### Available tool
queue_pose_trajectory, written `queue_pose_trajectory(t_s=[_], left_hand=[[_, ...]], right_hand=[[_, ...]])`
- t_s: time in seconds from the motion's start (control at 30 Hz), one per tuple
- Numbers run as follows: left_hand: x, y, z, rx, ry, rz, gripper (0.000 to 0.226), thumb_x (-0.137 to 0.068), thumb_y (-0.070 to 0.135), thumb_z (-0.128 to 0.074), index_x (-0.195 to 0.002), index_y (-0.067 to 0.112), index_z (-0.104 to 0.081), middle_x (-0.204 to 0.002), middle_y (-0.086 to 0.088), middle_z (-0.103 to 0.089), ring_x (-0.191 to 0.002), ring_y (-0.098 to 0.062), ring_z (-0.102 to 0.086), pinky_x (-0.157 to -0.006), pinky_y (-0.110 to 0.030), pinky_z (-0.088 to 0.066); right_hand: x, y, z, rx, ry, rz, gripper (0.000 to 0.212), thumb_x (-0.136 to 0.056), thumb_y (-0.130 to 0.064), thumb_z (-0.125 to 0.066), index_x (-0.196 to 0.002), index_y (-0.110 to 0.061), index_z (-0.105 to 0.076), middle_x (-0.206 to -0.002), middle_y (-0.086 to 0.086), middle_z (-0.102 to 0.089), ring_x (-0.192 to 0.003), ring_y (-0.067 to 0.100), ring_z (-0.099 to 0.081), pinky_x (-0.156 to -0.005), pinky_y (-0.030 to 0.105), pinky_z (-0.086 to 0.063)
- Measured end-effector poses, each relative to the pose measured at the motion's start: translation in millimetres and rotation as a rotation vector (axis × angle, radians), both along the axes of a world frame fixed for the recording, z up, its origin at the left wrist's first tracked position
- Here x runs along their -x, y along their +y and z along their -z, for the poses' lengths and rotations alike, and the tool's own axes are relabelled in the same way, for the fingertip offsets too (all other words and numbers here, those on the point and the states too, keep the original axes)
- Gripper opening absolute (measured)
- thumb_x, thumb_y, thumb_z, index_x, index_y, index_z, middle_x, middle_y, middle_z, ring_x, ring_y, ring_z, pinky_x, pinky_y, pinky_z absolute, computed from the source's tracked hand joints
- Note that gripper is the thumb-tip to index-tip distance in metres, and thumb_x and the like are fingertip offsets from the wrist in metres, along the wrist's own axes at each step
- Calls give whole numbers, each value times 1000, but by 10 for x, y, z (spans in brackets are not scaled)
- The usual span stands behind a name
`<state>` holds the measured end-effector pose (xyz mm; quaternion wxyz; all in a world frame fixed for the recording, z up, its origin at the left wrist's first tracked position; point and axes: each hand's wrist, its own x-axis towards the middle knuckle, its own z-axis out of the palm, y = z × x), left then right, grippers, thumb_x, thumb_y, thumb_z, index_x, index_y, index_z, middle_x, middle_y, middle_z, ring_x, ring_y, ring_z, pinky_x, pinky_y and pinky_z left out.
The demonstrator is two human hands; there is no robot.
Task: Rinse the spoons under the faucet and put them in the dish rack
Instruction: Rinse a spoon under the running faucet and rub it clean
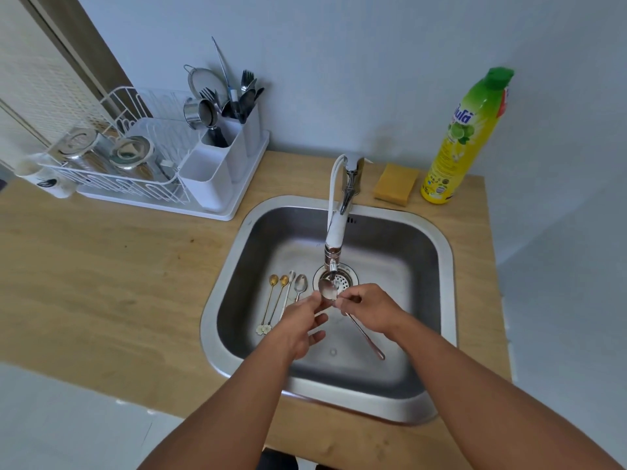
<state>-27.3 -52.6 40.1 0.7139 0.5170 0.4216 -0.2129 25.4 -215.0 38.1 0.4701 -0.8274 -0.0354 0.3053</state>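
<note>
The spoon (327, 288) sat mid-rinse under the faucet (336, 232), both hands' fingers (340, 302) pinching it; next, carry it to the upper-left dish rack (142, 157).

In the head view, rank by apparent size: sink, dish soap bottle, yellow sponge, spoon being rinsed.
Largest to smallest:
1. sink
2. dish soap bottle
3. and 4. yellow sponge and spoon: unsure, since hands hide part of the spoon, which is longer but thinner.
</note>
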Motion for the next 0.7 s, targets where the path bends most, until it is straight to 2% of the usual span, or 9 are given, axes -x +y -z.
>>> queue_pose_trajectory(t_s=[0.1,0.23,0.33,0.43,0.57,0.7], left_hand=[[-9,-26,54,-138,-81,5,26,-101,46,-61,-110,27,-76,-111,10,-75,-102,-15,-63,-77,-34,-51],[-139,-38,93,-286,-224,-6,8,-99,31,-69,-95,35,-75,-101,7,-75,-90,-15,-62,-71,-29,-50],[-252,-11,20,-254,-267,96,10,-97,30,-72,-106,33,-75,-101,5,-74,-88,-12,-64,-67,-27,-48],[-339,48,-22,-232,-232,213,30,-95,39,-73,-122,25,-73,-102,6,-73,-91,-12,-63,-68,-29,-47],[-372,96,-3,-187,-161,197,27,-93,46,-74,-114,29,-73,-104,4,-78,-91,-12,-69,-71,-31,-51],[-348,91,60,-158,-99,87,14,-94,44,-72,-100,31,-75,-85,11,-79,-86,-10,-69,-68,-32,-50]], right_hand=[[-21,35,-22,-20,-20,21,15,-95,-22,-72,-82,-18,-79,-75,-3,-74,-72,9,-61,-79,30,-51],[-31,19,-3,-1,-31,40,21,-97,-21,-69,-77,-24,-77,-74,-7,-72,-70,6,-60,-73,26,-48],[-14,1,-3,39,-85,-2,30,-99,-22,-66,-71,-29,-72,-74,-9,-71,-69,6,-59,-71,26,-45],[9,-18,-4,83,-112,-34,25,-99,-26,-65,-77,-27,-75,-81,-7,-75,-81,14,-67,-79,35,-53],[61,-5,9,139,-135,-66,20,-98,-36,-65,-82,-29,-76,-84,-12,-75,-86,13,-68,-84,42,-57],[97,36,4,157,-175,-63,23,-97,-42,-63,-80,-32,-73,-81,-18,-73,-80,8,-67,-80,41,-58]])
